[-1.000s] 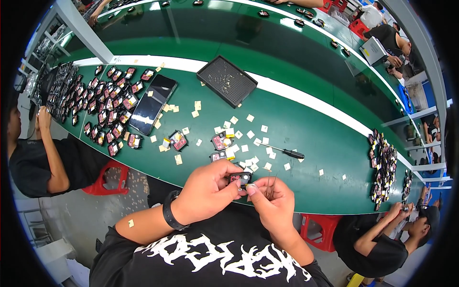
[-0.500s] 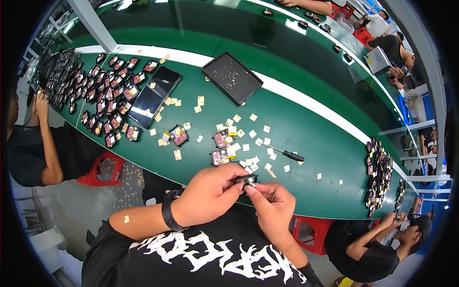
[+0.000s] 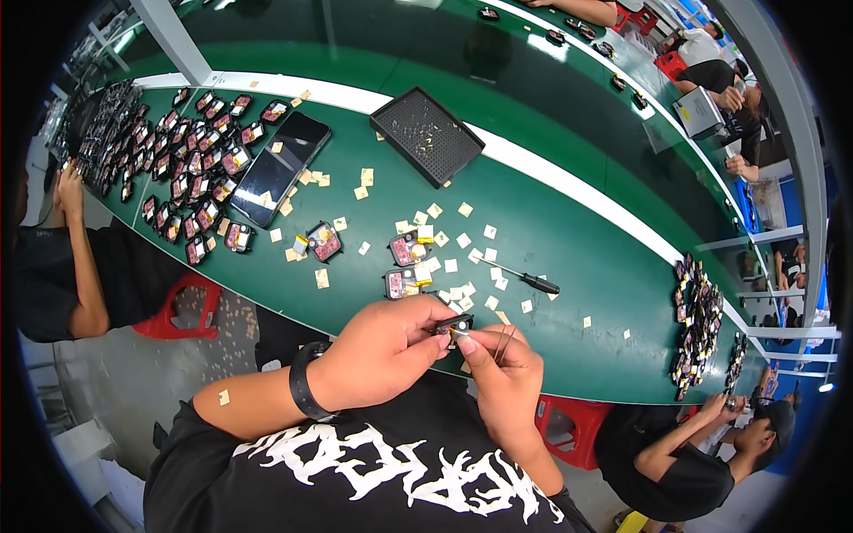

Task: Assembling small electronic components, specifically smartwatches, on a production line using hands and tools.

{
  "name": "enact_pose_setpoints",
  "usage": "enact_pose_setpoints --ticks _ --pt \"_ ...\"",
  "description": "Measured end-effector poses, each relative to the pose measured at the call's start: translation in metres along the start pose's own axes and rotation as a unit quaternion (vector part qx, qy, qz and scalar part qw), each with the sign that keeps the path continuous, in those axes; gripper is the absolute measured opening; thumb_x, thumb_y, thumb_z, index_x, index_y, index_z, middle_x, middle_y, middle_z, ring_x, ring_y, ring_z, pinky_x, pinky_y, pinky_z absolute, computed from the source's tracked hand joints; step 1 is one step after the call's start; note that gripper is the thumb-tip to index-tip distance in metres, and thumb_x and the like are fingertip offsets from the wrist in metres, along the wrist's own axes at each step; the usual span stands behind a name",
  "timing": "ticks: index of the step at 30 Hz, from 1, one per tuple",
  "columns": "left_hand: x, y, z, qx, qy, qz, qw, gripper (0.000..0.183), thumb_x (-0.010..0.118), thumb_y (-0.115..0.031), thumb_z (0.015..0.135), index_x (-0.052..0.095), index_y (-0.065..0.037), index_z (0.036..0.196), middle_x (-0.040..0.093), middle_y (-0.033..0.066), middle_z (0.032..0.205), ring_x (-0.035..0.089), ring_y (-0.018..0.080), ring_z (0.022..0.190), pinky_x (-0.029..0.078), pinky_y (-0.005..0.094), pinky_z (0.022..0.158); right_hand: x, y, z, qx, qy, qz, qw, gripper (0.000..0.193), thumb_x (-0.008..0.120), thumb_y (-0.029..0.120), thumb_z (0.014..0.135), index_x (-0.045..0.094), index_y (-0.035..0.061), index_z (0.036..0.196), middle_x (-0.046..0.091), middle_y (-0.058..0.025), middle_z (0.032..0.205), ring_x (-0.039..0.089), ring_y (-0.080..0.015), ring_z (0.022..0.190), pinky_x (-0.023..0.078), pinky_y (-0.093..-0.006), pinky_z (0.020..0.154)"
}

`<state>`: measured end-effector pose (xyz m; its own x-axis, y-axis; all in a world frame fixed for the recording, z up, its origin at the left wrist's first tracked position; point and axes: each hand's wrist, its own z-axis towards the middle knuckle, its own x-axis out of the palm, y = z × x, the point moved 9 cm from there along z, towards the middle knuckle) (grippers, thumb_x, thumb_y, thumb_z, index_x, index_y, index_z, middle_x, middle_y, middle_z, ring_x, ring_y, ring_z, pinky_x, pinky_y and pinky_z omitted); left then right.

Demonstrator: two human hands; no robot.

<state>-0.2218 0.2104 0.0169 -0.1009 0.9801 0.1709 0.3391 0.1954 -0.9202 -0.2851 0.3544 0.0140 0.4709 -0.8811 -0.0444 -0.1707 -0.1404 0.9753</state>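
Note:
Close to the table's near edge, my left hand (image 3: 378, 351) grips a small black electronic housing (image 3: 456, 323) between thumb and fingers. A pale round part shows on the housing's open side. My right hand (image 3: 505, 382) is closed in a pinch, its thumb and fingertips right at the housing. Two thin legs of what look like tweezers (image 3: 503, 345) show between its fingers; their tips are hidden. Just beyond my hands lie two housings with pink boards and yellow-edged battery packs (image 3: 406, 284), (image 3: 410, 249). Another such housing (image 3: 325, 242) sits farther left.
Small cream squares (image 3: 451, 266) are scattered over the green table (image 3: 569, 258). A screwdriver (image 3: 538, 283) lies to the right, a phone (image 3: 281, 167) and black tray (image 3: 426, 136) farther back. Many housings crowd the left (image 3: 191, 164) and right end (image 3: 693, 329). Co-workers sit on both sides.
My right fingertips have moved up slightly against the housing, which is tilted a little differently. The whole view has shifted slightly; my left hand keeps its grip.

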Motion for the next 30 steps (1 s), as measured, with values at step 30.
enact_pose_setpoints --ticks 30 --pt "0.011 -0.011 -0.012 -0.014 0.119 0.004 0.993 0.026 0.053 0.001 0.101 0.053 0.004 0.126 0.064 0.0082 0.097 0.066 0.0116 0.077 0.055 0.0267 0.067 0.006 -0.001 -0.002 0.066 0.046 0.023 0.996 0.014 0.078 0.007 0.09 0.072 -0.004 0.096 0.058 0.0033 0.077 0.047 -0.0022 0.064 0.035 -0.0202 0.055"
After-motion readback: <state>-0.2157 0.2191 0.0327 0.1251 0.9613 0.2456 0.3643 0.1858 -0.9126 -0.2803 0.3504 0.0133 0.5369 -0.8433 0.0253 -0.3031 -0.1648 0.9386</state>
